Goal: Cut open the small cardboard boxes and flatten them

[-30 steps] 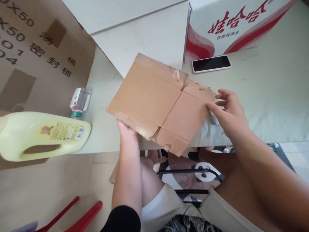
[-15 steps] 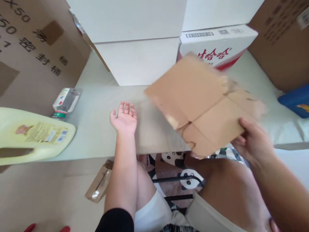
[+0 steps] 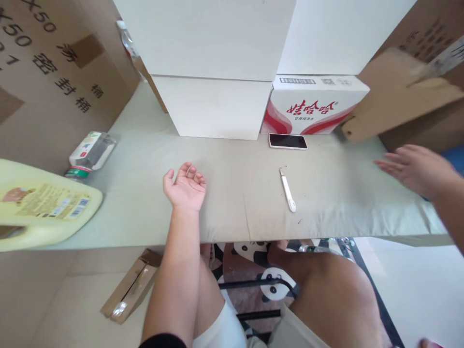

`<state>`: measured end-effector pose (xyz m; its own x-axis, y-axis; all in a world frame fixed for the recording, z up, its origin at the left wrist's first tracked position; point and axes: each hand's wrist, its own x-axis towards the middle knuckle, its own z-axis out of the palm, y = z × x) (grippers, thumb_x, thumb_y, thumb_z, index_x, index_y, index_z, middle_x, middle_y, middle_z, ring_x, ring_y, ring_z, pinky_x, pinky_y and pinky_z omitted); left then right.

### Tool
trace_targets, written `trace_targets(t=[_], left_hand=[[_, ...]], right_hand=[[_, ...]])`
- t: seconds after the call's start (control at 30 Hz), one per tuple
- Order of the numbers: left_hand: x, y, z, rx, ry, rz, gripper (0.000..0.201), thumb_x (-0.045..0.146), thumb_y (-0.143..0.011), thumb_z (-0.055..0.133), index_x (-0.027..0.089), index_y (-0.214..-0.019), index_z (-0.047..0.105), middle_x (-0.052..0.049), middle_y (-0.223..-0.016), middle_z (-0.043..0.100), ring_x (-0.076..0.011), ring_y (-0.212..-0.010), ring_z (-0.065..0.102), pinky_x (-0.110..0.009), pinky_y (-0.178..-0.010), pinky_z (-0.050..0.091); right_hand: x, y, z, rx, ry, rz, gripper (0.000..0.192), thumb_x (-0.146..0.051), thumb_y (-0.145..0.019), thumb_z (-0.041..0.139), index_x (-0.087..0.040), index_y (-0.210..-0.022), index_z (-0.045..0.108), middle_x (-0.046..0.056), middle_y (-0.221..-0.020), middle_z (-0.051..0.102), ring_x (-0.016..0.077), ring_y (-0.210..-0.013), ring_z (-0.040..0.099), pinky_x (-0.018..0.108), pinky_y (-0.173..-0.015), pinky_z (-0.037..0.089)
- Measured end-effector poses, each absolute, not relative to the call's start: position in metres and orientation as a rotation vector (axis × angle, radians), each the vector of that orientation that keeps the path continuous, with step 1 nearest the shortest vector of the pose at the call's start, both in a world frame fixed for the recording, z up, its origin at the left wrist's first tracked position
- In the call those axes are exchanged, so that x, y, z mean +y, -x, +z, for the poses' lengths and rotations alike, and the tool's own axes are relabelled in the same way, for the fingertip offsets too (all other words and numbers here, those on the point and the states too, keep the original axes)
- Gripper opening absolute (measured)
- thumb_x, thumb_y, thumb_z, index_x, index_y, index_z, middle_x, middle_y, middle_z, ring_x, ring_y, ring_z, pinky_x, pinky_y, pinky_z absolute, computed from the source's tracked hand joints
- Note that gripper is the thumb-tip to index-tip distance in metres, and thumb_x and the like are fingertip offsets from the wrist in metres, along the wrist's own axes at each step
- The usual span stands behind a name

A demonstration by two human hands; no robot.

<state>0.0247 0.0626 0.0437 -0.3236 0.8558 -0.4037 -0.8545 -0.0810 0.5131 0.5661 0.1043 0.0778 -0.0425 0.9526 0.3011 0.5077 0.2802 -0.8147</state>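
Observation:
My left hand (image 3: 185,187) rests palm up on the pale green table (image 3: 235,193), fingers loosely curled, holding nothing. My right hand (image 3: 416,169) hovers over the table's right end with fingers spread and empty. A flattened piece of brown cardboard (image 3: 398,99) is in the air at the far right, blurred, apart from both hands. A small white cutter (image 3: 287,188) lies on the table between my hands. A phone (image 3: 287,141) lies face up just behind it.
White boxes (image 3: 213,104) and a red-and-white carton (image 3: 313,108) stand along the back. A big brown carton (image 3: 54,82) fills the left. A yellow jug (image 3: 43,208) and a small clear bottle (image 3: 90,152) lie at the left. Folded cardboard (image 3: 130,285) lies on the floor.
My right hand carried the flattened cardboard off to the right and let it go; it now flies at the far right. My left hand released it and lies palm up. The white cutter is uncovered.

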Motion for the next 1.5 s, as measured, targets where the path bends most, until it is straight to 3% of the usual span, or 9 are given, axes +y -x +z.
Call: trace_targets(t=[0.17,0.27,0.33,0.47,0.83,1.03,1.17,1.33,1.5], left_hand=[[0.062,-0.019,0.047,0.778,0.007,1.739,0.044,0.049,-0.095,0.035,0.018,-0.081,0.063,0.001,-0.060,0.056,-0.0111,-0.045,0.054,-0.022,-0.046,0.042],[0.059,-0.014,0.048,0.775,0.026,1.728,0.043,0.047,-0.095,0.035,0.018,-0.081,0.063,0.001,-0.060,0.056,-0.0109,-0.045,0.054,-0.022,-0.046,0.042],[0.057,-0.011,0.048,0.763,0.036,1.724,0.042,0.047,-0.095,0.037,0.018,-0.080,0.063,0.001,-0.061,0.056,-0.0106,-0.046,0.053,-0.022,-0.047,0.042],[0.050,-0.006,0.050,0.707,0.074,1.755,0.039,0.044,-0.094,0.039,0.018,-0.078,0.063,0.001,-0.061,0.055,-0.0099,-0.046,0.052,-0.022,-0.047,0.041],[0.012,0.005,0.066,0.512,0.125,1.801,0.040,0.038,-0.095,0.035,0.017,-0.070,0.058,0.004,-0.058,0.044,-0.0077,-0.042,0.044,-0.021,-0.045,0.034],[-0.011,0.023,0.060,0.460,0.235,1.876,0.036,0.037,-0.094,0.038,0.018,-0.068,0.055,0.005,-0.058,0.039,-0.0065,-0.042,0.038,-0.020,-0.046,0.031],[-0.015,0.032,0.052,0.464,0.223,1.913,0.034,0.036,-0.091,0.043,0.019,-0.062,0.047,0.005,-0.055,0.031,-0.0073,-0.042,0.032,-0.020,-0.044,0.027],[-0.003,0.048,0.052,0.541,0.176,1.945,0.051,0.041,-0.094,0.039,0.022,-0.051,0.019,0.008,-0.050,0.006,-0.0075,-0.041,0.008,-0.024,-0.041,0.015],[0.001,0.088,0.042,0.630,0.047,1.912,0.057,0.042,-0.094,0.038,0.022,-0.046,0.016,0.008,-0.047,0.005,-0.0065,-0.039,0.006,-0.025,-0.043,0.010]], right_hand=[[0.099,-0.487,-0.002,-1.746,1.833,0.500,0.042,-0.058,-0.077,0.068,-0.024,-0.103,0.066,0.017,-0.113,0.075,0.0371,-0.110,0.070,0.058,-0.098,0.056],[0.073,-0.451,-0.035,-1.840,2.030,0.350,0.058,-0.059,-0.085,0.054,-0.019,-0.127,0.065,0.019,-0.151,0.057,0.0443,-0.149,0.041,0.068,-0.123,0.028],[0.065,-0.441,-0.041,-1.945,2.173,0.210,0.066,-0.058,-0.093,0.039,-0.018,-0.142,0.058,0.015,-0.161,0.047,0.0406,-0.154,0.033,0.063,-0.126,0.025],[0.064,-0.442,-0.036,-2.067,2.268,0.094,0.072,-0.058,-0.097,0.025,-0.015,-0.149,0.053,0.015,-0.162,0.046,0.0377,-0.152,0.038,0.058,-0.123,0.034],[0.067,-0.444,-0.040,-2.036,2.204,0.153,0.079,-0.066,-0.087,0.029,-0.016,-0.140,0.060,0.020,-0.157,0.051,0.0436,-0.150,0.041,0.059,-0.125,0.034],[0.089,-0.415,0.011,-1.984,2.034,0.103,0.043,-0.064,-0.075,0.045,-0.038,-0.099,0.071,0.025,-0.096,0.071,0.0537,-0.104,0.069,0.074,-0.090,0.051],[0.119,-0.346,0.048,-2.048,1.788,0.059,0.026,-0.054,-0.083,0.048,-0.040,-0.092,0.068,0.014,-0.088,0.071,0.0439,-0.078,0.071,0.070,-0.077,0.055],[0.165,-0.193,0.057,-2.273,1.390,0.163,0.034,-0.038,-0.086,0.051,-0.027,-0.112,0.071,0.011,-0.117,0.074,0.0324,-0.101,0.073,0.052,-0.083,0.062],[0.228,-0.009,0.064,-2.431,0.934,0.227,0.040,-0.021,-0.085,0.054,-0.017,-0.121,0.069,0.014,-0.124,0.071,0.0284,-0.101,0.073,0.049,-0.092,0.061]])
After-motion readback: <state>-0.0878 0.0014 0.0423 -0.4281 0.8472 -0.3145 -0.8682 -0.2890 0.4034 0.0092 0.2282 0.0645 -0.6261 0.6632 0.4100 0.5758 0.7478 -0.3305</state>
